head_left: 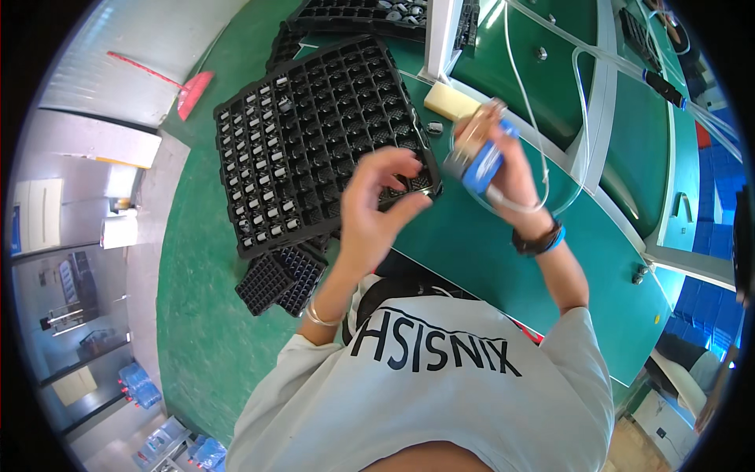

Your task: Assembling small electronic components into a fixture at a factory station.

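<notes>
My left hand [376,208] hovers over the near right corner of a large black tray [330,134], its thumb and fingers curved apart with nothing visible between them. The tray's left columns hold small silvery cylindrical parts [255,179], while its other pockets show dark. My right hand [515,177] is wrapped round a blue tool or block [483,167] with a clear or metallic end, too blurred to name. Next to it, a small metal part [435,128] lies on the green bench top, close to a pale yellow block [452,102]. A white cable passes by my right wrist.
White cables [583,118] hang across the bench beside a white metal post [442,39]. Smaller black trays [266,283] sit below the large one, and another loaded tray [377,17] stands at the far side. A red dustpan or broom [194,93] lies at the far left.
</notes>
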Tool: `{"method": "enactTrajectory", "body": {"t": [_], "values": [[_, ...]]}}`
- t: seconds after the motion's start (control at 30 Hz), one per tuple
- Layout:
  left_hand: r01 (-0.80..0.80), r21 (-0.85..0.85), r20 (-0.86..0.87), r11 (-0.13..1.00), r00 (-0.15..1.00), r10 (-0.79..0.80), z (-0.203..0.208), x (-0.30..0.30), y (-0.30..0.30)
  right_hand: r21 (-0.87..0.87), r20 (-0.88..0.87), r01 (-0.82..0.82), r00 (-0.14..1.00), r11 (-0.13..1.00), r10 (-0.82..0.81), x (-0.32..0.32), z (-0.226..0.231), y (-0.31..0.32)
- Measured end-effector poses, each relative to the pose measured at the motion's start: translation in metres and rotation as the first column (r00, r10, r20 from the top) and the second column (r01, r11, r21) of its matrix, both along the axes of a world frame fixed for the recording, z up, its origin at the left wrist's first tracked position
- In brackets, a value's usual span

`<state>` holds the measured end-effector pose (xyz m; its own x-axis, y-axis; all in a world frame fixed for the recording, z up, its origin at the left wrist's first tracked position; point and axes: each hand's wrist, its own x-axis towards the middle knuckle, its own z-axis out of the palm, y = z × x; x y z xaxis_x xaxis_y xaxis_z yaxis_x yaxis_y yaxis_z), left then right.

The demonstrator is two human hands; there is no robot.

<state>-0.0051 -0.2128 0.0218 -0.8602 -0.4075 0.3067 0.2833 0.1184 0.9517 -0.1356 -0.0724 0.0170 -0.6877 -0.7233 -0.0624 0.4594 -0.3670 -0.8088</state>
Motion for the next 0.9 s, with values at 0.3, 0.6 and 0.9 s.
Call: {"method": "enactTrajectory", "body": {"t": [0.3, 0.6, 0.9], "values": [[-0.214, -0.706, 0.172, 0.675, 0.873, 0.457, -0.038, -0.024, -0.184, 0.272, -0.831, 0.456, 0.556, 0.847, -0.033, -0.103, -0.065, 0.0], [-0.11, -0.915, 0.102, 0.389, 0.868, 0.486, -0.07, -0.048, -0.237, 0.295, -0.928, 0.608, 0.365, 0.737, 0.071, -0.084, -0.058, -0.01], [-0.062, -0.924, 0.145, 0.379, 0.858, 0.492, -0.063, -0.066, -0.233, 0.194, -0.952, 0.609, 0.305, 0.769, -0.001, -0.088, -0.066, -0.013]]}}
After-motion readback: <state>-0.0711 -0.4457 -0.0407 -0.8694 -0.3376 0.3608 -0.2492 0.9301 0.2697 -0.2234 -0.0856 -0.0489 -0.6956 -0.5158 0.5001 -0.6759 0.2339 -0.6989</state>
